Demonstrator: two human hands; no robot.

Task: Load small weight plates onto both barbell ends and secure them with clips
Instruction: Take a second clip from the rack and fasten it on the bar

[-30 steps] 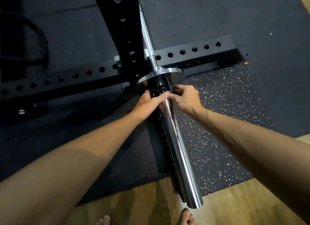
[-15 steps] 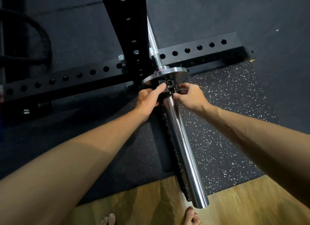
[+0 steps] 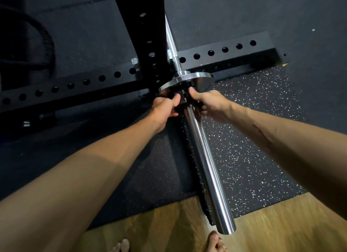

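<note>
On this sleeve [image 3: 204,163] we have 1 small plate [image 3: 189,79] seated at 12 o'clock, and both hands, left hand [image 3: 165,108] and right hand [image 3: 208,101], are closed around the black clip [image 3: 183,98] against it, so we judge the far end remains.

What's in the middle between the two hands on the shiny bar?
In the head view, a black clip sits on the bar between the left hand and right hand, beside the small weight plate.
</note>
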